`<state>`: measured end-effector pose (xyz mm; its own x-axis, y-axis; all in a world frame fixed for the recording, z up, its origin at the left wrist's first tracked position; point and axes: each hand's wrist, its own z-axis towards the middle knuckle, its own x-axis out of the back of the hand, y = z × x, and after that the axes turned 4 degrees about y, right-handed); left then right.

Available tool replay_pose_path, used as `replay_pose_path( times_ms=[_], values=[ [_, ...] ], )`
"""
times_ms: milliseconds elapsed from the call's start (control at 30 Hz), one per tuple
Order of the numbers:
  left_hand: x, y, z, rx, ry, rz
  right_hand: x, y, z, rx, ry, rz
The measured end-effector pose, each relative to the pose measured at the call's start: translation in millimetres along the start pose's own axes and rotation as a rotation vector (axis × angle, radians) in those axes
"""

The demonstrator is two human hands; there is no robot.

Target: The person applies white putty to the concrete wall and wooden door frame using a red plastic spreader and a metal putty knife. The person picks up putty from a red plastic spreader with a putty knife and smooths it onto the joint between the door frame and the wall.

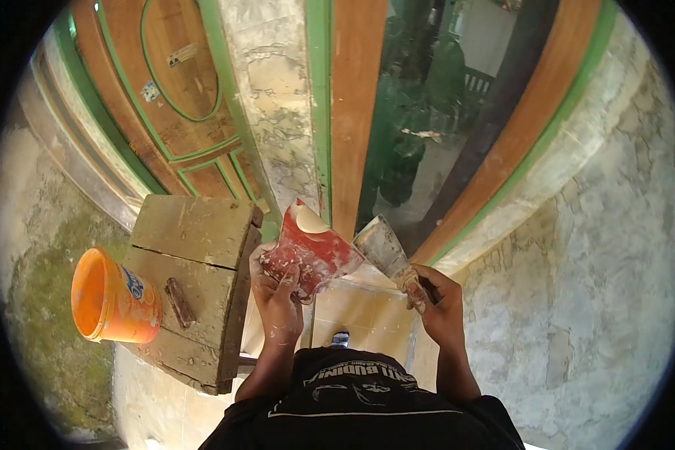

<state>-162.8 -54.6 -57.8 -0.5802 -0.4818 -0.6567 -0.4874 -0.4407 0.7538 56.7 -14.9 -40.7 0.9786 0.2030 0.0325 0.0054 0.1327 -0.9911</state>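
My left hand [277, 298] grips a red putty spreader [304, 253], fingers behind it and thumb on its face. Pale smears cover the spreader, and a smooth cream dab of filler [311, 220] lies near its upper edge. In my right hand [442, 306] is a putty knife [382, 245], held by its handle. Its wide, stained metal blade points up and left, with a corner close to the spreader's right edge; whether they touch, I cannot tell. Pale residue marks my left fingers and wrist.
A worn wooden table [191, 259] stands at my left, bearing an orange bucket [140, 304] on its side and a small dark brown block [179, 302]. Ahead are a green-trimmed wooden door [180, 67], a patchy plaster strip [271, 97] and a dark window pane [435, 105]. A rough grey wall [577, 292] rises at right.
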Motion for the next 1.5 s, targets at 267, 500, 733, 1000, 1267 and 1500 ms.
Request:
replay_pose_path(
  times_ms=[267,500,733,1000,1267,1500],
  values=[
    [-16.7,2.2,11.5,-0.223,-0.006,0.158,-19.2,-5.2,52.5,-0.044,-0.223,-0.204],
    [-40.7,-13.5,18.5,-0.373,-0.027,0.355,-13.3,14.0,110.2,0.026,-0.364,-0.227],
    [-57.4,-36.3,25.9,-0.331,-0.04,0.593,-2.8,13.3,159.8,0.181,-0.44,-0.189],
    [-71.1,-39.3,32.8,-0.013,0.055,0.313,7.8,32.8,191.6,-0.013,-0.549,0.108],
    [-68.2,-40.1,42.7,0.073,0.073,0.138,2.6,19.9,209.2,-0.141,-0.595,0.214],
    [-61.2,-36.6,51.0,0.065,0.111,-0.002,-7.6,21.7,216.2,-0.182,-0.621,0.365]
  ],
)
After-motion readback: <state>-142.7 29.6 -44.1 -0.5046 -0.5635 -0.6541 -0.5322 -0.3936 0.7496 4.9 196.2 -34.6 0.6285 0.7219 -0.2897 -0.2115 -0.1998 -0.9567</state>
